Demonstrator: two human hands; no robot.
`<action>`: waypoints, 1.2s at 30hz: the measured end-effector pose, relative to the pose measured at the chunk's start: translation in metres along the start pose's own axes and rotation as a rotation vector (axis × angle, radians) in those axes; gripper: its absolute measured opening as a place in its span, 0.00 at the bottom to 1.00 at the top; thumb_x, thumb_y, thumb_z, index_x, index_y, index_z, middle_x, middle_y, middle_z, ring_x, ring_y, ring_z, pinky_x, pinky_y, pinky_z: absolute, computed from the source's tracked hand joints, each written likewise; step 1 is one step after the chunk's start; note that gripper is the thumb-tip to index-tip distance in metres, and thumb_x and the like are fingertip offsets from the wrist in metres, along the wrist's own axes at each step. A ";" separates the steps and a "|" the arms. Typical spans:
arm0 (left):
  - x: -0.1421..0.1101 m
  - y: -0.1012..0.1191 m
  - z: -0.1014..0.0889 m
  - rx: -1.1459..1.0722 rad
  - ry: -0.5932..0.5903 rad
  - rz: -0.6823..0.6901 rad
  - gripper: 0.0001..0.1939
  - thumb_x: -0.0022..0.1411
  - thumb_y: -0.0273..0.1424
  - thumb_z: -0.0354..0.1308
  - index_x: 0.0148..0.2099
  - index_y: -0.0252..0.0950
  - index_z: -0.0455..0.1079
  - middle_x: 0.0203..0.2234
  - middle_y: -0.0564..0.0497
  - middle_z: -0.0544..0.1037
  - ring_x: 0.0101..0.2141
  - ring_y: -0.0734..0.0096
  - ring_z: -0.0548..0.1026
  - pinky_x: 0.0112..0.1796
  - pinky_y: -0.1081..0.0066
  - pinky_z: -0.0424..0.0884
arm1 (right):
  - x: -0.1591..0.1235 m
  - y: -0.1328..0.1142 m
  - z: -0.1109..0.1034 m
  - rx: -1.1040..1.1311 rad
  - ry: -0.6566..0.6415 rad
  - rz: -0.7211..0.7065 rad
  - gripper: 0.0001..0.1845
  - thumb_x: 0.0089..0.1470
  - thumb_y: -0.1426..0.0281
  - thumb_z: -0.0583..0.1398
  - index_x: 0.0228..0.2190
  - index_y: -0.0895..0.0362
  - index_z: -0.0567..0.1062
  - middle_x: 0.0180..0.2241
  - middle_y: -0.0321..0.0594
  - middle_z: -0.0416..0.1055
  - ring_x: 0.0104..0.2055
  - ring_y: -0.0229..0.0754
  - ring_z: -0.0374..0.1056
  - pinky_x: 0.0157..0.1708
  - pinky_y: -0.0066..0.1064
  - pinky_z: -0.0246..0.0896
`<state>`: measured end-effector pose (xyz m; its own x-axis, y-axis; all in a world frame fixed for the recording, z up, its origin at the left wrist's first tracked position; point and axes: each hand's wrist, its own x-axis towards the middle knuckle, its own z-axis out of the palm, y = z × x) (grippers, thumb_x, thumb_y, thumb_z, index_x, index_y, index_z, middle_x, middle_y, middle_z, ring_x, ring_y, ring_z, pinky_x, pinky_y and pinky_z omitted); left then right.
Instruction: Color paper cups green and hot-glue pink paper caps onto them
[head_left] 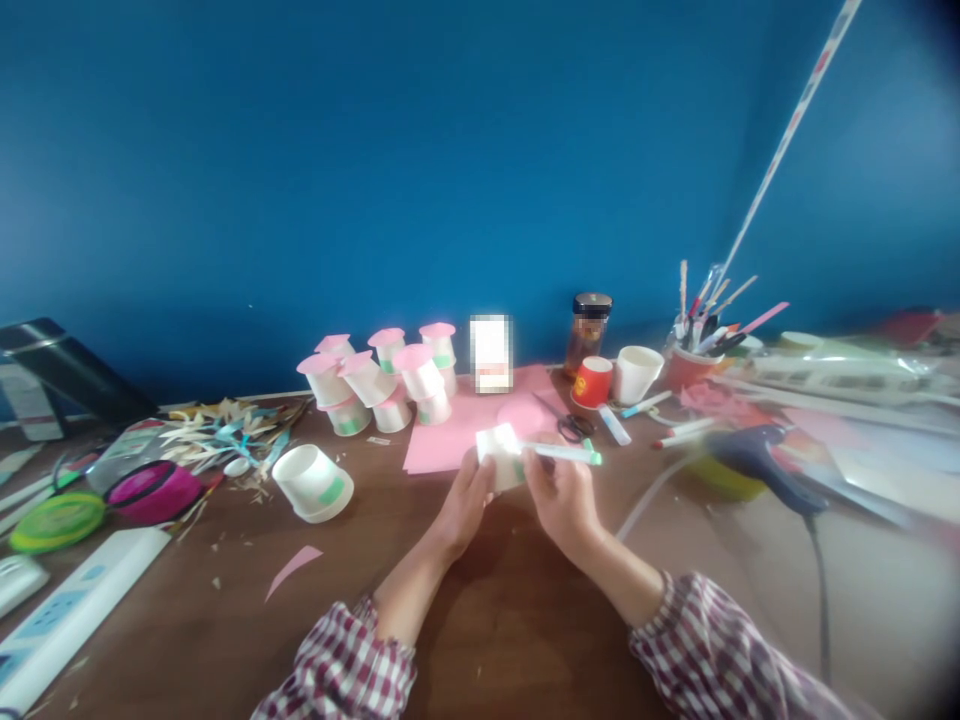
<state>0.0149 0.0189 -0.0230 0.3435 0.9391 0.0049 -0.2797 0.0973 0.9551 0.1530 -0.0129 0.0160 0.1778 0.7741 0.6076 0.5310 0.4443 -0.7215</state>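
My left hand (466, 500) is closed around a small white paper cup (501, 452), held just above the brown table (480, 640). My right hand (559, 492) pinches a white marker with a green tip (564, 453) whose near end lies against the cup. Behind the hands lies a pink paper sheet (450, 440) with a pair of scissors (571, 426) on it. A cluster of white cups with pink paper lids (382, 385) stands further back. One white cup with a green patch (313, 483) lies tipped over to the left.
A blue glue gun (757, 462) with its cord lies at right. Beside a red cup (592, 382), a white cup (636, 373) and a jar (587, 330) stands a pot of pens (694, 355). Paper scraps (225, 430), tape rolls (105, 500) and a power strip (67, 610) lie at left.
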 end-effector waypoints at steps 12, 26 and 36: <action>-0.003 0.004 0.002 0.020 0.026 -0.007 0.25 0.58 0.47 0.51 0.54 0.40 0.61 0.48 0.44 0.71 0.51 0.56 0.66 0.50 0.57 0.62 | 0.000 -0.002 0.000 -0.059 -0.011 0.005 0.08 0.57 0.68 0.53 0.32 0.58 0.70 0.25 0.38 0.71 0.25 0.38 0.68 0.27 0.25 0.63; -0.001 0.003 0.003 0.005 0.038 0.007 0.24 0.58 0.47 0.52 0.52 0.40 0.62 0.46 0.45 0.72 0.48 0.59 0.69 0.49 0.57 0.63 | -0.003 -0.001 0.000 0.047 0.014 0.011 0.06 0.57 0.69 0.53 0.32 0.58 0.70 0.26 0.37 0.70 0.26 0.37 0.67 0.28 0.25 0.64; -0.003 0.008 0.005 0.086 0.002 0.072 0.22 0.60 0.45 0.50 0.52 0.40 0.62 0.48 0.44 0.69 0.50 0.58 0.67 0.49 0.56 0.62 | -0.006 -0.002 0.001 -0.021 -0.060 -0.058 0.07 0.58 0.70 0.52 0.35 0.57 0.70 0.29 0.39 0.71 0.29 0.39 0.69 0.33 0.27 0.64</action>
<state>0.0164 0.0156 -0.0137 0.3229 0.9435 0.0742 -0.2253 0.0005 0.9743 0.1504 -0.0176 0.0134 0.0966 0.7732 0.6267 0.5559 0.4804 -0.6783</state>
